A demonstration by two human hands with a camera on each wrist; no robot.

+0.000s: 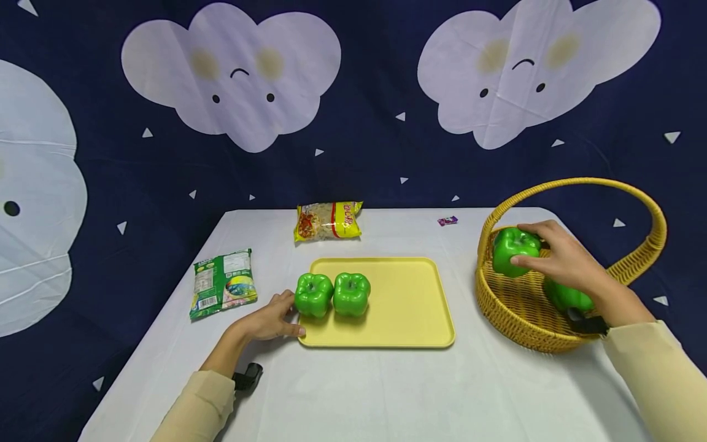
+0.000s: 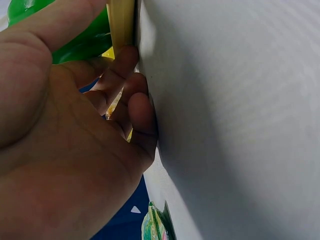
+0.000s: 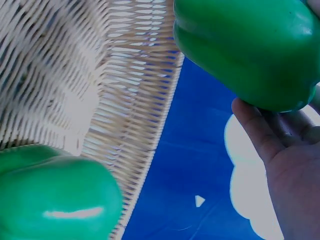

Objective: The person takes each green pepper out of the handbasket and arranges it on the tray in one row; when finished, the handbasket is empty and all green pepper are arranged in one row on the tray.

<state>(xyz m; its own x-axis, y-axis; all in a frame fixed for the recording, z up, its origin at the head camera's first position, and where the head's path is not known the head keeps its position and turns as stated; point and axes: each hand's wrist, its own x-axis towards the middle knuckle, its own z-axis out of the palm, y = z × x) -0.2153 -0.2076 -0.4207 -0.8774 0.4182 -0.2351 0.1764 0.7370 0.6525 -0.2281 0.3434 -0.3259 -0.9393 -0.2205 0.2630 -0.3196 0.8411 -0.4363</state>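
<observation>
In the head view my right hand point(image 1: 569, 255) grips a green bell pepper point(image 1: 515, 252) over the wicker basket point(image 1: 491, 301), thumb on its near side. The right wrist view shows that held pepper point(image 3: 250, 50) beyond the basket wall. Another green bell pepper point(image 1: 566, 298) lies in the basket, partly covered by my forearm. My left hand point(image 1: 270, 319) holds the left edge of the yellow tray point(image 1: 403, 301), thumb at its near corner and curled fingers point(image 2: 142, 112) against its side. Two green bell peppers, a left one point(image 1: 313, 294) and a right one point(image 1: 351, 294), stand side by side on the tray.
A green snack packet point(image 1: 223, 282) lies left of the tray. Behind the tray is a yellow food bag point(image 1: 328, 221), and a small purple packet point(image 1: 447, 221) lies further right. The basket's tall handle point(image 1: 580, 182) arches above it. A dark curtain point(image 1: 381, 166) hangs behind the table.
</observation>
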